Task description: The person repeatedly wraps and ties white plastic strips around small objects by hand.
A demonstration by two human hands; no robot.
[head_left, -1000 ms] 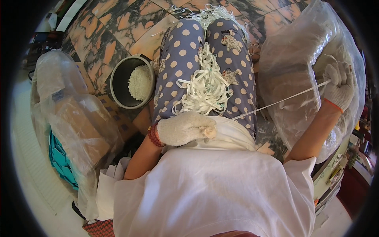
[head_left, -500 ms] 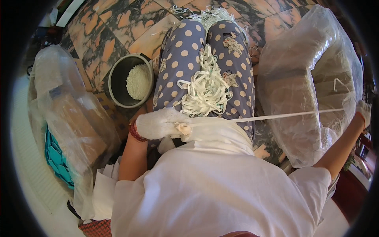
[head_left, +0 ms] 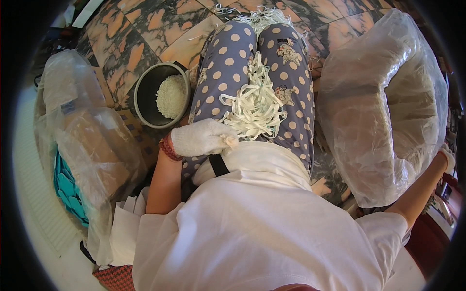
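My left hand [head_left: 206, 137], in a white knitted glove, is held over my lap with its fingers closed and the thumb against them. Whatever it may pinch is hidden. Beside it a tangled pile of white elastic-looking strips [head_left: 255, 109] lies on my dotted trousers. My right hand [head_left: 447, 160], also gloved, is at the far right rim beside a big clear plastic bag [head_left: 359, 116]; its fingers are mostly out of sight. A short black band [head_left: 219, 165] crosses the white cloth just below my left hand.
Left of my knee stands a grey pot [head_left: 145, 92] containing small white pieces [head_left: 172, 97]. More strips [head_left: 264, 19] are heaped on the marbled floor [head_left: 182, 29] past my knees. A clear bag [head_left: 73, 92] with brown and teal contents is at the left.
The long white strip stretched between my hands has gone from view. My right hand has moved down toward me at the rim; my left has lifted slightly away from my body.
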